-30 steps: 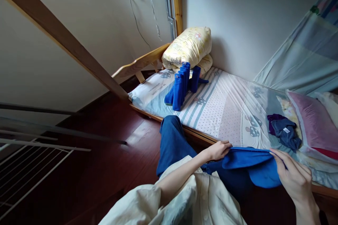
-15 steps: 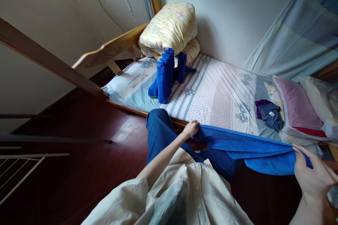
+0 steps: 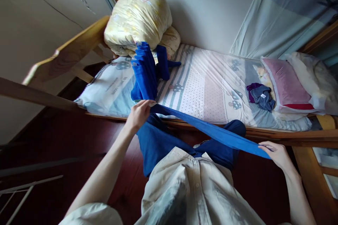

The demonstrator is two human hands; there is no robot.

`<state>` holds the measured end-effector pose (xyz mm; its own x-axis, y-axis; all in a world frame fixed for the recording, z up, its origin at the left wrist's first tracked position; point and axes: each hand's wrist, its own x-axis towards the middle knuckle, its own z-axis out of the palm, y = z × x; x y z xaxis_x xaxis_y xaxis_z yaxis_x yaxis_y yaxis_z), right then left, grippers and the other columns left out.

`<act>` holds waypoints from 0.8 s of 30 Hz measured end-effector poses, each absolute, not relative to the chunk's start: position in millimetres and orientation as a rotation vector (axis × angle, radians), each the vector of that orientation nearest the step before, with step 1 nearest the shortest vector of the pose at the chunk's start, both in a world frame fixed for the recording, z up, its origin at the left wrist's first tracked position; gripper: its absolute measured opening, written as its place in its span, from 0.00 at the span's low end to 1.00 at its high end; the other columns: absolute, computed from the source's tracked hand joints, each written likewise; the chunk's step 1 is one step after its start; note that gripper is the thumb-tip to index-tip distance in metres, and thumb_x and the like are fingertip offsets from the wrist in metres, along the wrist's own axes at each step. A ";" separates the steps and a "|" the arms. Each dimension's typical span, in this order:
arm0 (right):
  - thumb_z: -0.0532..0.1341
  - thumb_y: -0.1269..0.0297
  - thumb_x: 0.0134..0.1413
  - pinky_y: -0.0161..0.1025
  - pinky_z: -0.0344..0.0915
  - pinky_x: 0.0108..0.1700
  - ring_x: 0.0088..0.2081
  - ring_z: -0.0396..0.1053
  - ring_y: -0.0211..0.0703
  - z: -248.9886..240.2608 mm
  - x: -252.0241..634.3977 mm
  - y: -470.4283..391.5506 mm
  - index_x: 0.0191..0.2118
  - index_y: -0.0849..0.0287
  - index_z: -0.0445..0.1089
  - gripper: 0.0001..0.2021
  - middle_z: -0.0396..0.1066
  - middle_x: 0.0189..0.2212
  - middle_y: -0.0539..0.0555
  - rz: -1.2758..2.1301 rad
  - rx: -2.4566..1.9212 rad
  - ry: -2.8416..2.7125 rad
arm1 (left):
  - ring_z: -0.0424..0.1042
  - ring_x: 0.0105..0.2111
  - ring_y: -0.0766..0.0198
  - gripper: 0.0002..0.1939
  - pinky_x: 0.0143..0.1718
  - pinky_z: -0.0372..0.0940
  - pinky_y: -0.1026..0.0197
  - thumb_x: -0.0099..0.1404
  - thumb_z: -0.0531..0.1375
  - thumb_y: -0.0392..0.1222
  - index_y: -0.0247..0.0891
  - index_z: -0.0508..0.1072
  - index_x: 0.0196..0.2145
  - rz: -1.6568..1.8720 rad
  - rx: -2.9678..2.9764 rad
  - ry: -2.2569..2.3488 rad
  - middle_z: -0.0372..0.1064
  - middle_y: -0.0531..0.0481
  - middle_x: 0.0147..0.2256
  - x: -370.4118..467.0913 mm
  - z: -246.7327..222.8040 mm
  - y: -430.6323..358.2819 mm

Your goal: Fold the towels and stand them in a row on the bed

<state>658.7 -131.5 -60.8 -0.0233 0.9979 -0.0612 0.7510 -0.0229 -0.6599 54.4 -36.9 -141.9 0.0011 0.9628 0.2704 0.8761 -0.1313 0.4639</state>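
A long blue towel (image 3: pixel 208 126) is stretched in a narrow strip across my lap, sloping down to the right. Its left end is pinched in my left hand (image 3: pixel 139 114), close to the bed's front edge. At the other end, my right hand (image 3: pixel 274 153) grips the towel between thumb and fingers. Beyond my left hand, a row of folded blue towels (image 3: pixel 144 74) stands upright on the bed. Right beside that row is another folded blue towel (image 3: pixel 162 62), with a thin blue piece (image 3: pixel 174 64) lying behind it.
The bed (image 3: pixel 206 88) has a patterned sheet and a wooden headboard (image 3: pixel 71 47). A rolled yellow quilt (image 3: pixel 139 14) rests at its left end. Dark crumpled clothing (image 3: pixel 261 96) and a pink pillow (image 3: pixel 286 81) lie toward the right. A white metal rack (image 3: pixel 29 186) stands low at left.
The towel has gone from a wide hanging sheet to a narrow taut strip. My left hand has moved left and up with its end; my right hand has shifted left. The view has also shifted.
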 end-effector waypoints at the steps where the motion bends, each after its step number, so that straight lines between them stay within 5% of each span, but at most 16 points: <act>1: 0.67 0.33 0.45 0.42 0.78 0.32 0.29 0.80 0.53 -66.0 657.8 -134.2 0.28 0.57 0.81 0.28 0.81 0.27 0.56 0.867 -1.849 -1.793 | 0.75 0.42 0.61 0.19 0.48 0.70 0.61 0.71 0.46 0.43 0.37 0.75 0.44 0.791 2.115 1.982 0.77 0.45 0.42 47.7 -134.2 -39.8; 6: 0.68 0.39 0.47 0.43 0.78 0.34 0.31 0.80 0.52 -76.5 659.8 -139.7 0.28 0.57 0.81 0.23 0.81 0.28 0.57 1.230 -1.858 -1.825 | 0.71 0.29 0.67 0.27 0.36 0.69 0.66 0.70 0.45 0.61 0.40 0.74 0.35 0.707 2.131 2.054 0.76 0.55 0.30 16.6 -100.6 -47.5; 12: 0.65 0.50 0.50 0.43 0.75 0.34 0.30 0.79 0.51 -74.5 680.5 -111.4 0.28 0.55 0.80 0.14 0.81 0.29 0.55 1.066 -1.864 -2.003 | 0.70 0.25 0.68 0.36 0.29 0.66 0.68 0.56 0.53 0.78 0.40 0.77 0.27 0.361 1.925 1.799 0.77 0.56 0.24 -2.5 -66.7 -46.1; 17: 0.66 0.53 0.48 0.41 0.70 0.31 0.26 0.75 0.48 -66.7 702.3 -67.5 0.25 0.52 0.79 0.10 0.79 0.25 0.53 0.806 -1.887 -2.074 | 0.72 0.25 0.66 0.38 0.30 0.69 0.65 0.57 0.50 0.80 0.42 0.80 0.30 0.224 2.067 1.629 0.79 0.54 0.26 -10.4 -59.9 -32.1; 24: 0.69 0.63 0.49 0.41 0.69 0.36 0.29 0.75 0.47 -37.5 706.5 22.1 0.27 0.54 0.81 0.04 0.79 0.26 0.55 0.326 -1.922 -2.097 | 0.75 0.35 0.64 0.38 0.42 0.72 0.59 0.69 0.44 0.70 0.37 0.81 0.35 0.546 2.475 1.836 0.80 0.52 0.34 -5.4 -41.4 29.2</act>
